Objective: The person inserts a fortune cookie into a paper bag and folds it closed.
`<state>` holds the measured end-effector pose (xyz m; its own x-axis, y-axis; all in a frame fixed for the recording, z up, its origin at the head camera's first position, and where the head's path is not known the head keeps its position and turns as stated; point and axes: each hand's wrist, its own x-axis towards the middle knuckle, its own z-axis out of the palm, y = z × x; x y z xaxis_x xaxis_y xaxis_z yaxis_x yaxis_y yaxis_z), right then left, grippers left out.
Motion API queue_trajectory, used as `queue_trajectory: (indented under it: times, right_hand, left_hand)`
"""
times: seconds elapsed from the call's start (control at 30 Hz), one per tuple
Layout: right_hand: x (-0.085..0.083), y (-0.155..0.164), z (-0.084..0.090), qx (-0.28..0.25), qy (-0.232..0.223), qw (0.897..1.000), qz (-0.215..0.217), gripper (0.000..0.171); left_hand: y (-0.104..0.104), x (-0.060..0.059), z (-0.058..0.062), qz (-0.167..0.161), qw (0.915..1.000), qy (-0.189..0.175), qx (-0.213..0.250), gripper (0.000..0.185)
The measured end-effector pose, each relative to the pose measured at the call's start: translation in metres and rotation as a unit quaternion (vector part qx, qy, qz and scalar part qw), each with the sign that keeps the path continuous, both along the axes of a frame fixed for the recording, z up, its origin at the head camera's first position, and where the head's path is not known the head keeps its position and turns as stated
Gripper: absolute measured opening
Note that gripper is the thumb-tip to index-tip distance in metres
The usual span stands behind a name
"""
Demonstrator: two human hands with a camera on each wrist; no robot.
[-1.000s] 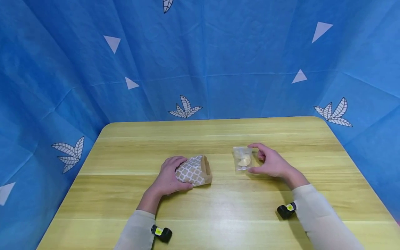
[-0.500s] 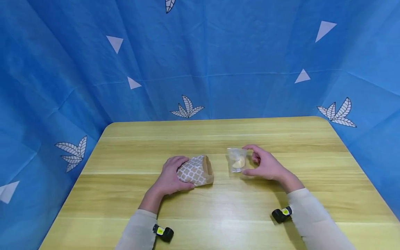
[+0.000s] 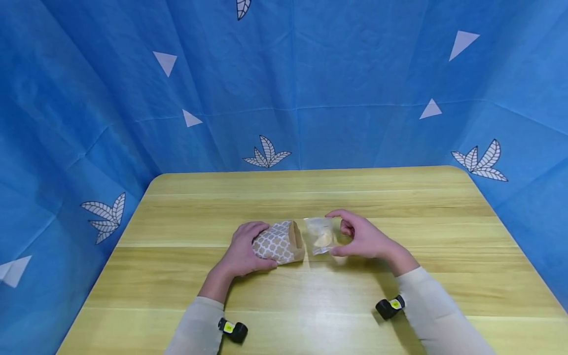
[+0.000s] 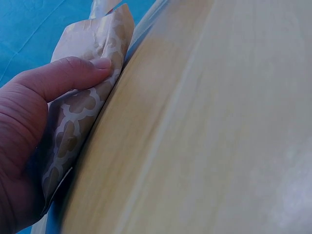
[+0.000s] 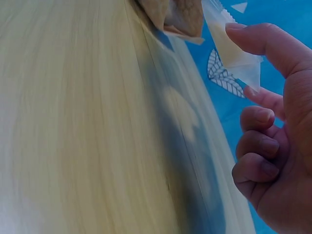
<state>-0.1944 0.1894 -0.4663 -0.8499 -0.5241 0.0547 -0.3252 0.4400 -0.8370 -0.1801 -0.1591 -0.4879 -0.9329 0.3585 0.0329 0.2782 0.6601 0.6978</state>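
Note:
A brown paper bag (image 3: 279, 242) with a white lattice pattern lies on its side on the wooden table (image 3: 310, 291), its open mouth facing right. My left hand (image 3: 243, 249) grips it from the left, thumb along its near side; the left wrist view shows the bag (image 4: 83, 107) under my thumb. My right hand (image 3: 360, 237) pinches a small clear plastic packet (image 3: 320, 235) holding a pale snack between thumb and forefinger, just off the table and right at the bag's mouth. The right wrist view shows the packet (image 5: 229, 48) beside the bag's brown opening (image 5: 178, 17).
Blue cloth with white leaf and triangle prints (image 3: 288, 84) walls in the table on the back and both sides. Bare tabletop stretches all around the hands. Small black wrist cameras (image 3: 389, 306) sit under both sleeves.
My right hand has carried the clear packet leftward, from well apart from the bag to right beside its mouth. The left hand and bag have stayed put.

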Motion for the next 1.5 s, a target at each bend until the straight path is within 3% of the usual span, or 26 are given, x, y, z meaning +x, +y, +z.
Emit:
queue_trajectory:
  times: [0.53,1.07,1.5]
  right_hand:
    - [-0.002,-0.026,0.003,0.039,-0.009,0.999,0.022,0.08]
    - [-0.003,-0.044,-0.001,0.16,0.044,0.986,-0.026,0.083]
    - [0.001,-0.056,-0.004,0.147,0.055,0.987,-0.022,0.089]
  left_hand:
    - [-0.001,-0.001,-0.002,0.004,1.0,-0.007,0.002,0.098]
    - [-0.002,0.0,-0.003,-0.011,0.9997,0.021,0.01,0.097]
    - [-0.003,-0.001,-0.005,-0.011,0.9997,0.023,0.005,0.098]
